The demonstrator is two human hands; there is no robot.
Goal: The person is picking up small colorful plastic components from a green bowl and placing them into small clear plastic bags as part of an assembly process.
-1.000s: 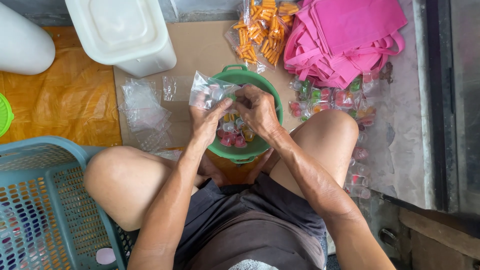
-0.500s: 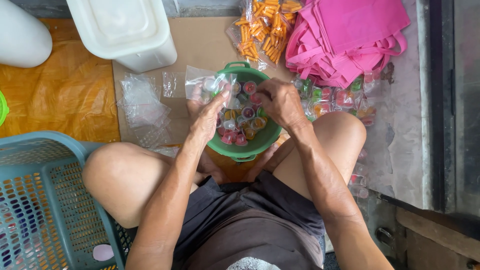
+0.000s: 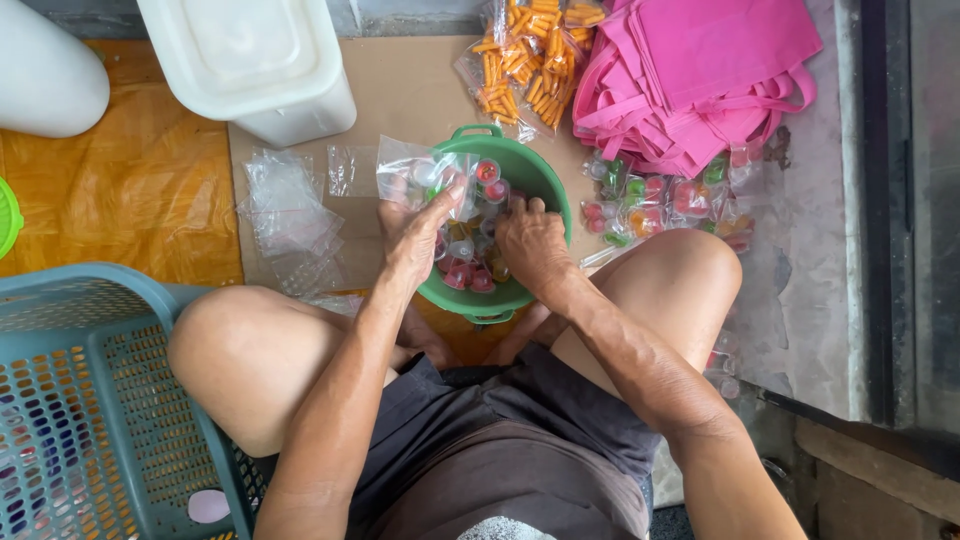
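The single head-worn camera looks almost straight down from above the seated person's lap, close over the knees and both hands at the green basin (image 3: 545, 180), with the floor filling the frame's upper part.

You sit low over a floor laid with flattened brown cardboard (image 3: 400, 90), and an orange plastic sheet (image 3: 120, 200) covers the floor to your left. Bare grey concrete (image 3: 800, 260) runs along your right, up to a dark metal frame (image 3: 885, 200). A white lidded tub (image 3: 250, 60) stands on the cardboard's far edge, and a teal slatted basket (image 3: 90, 400) sits by your left knee. Soft, even daylight falls across it all, without hard shadows.
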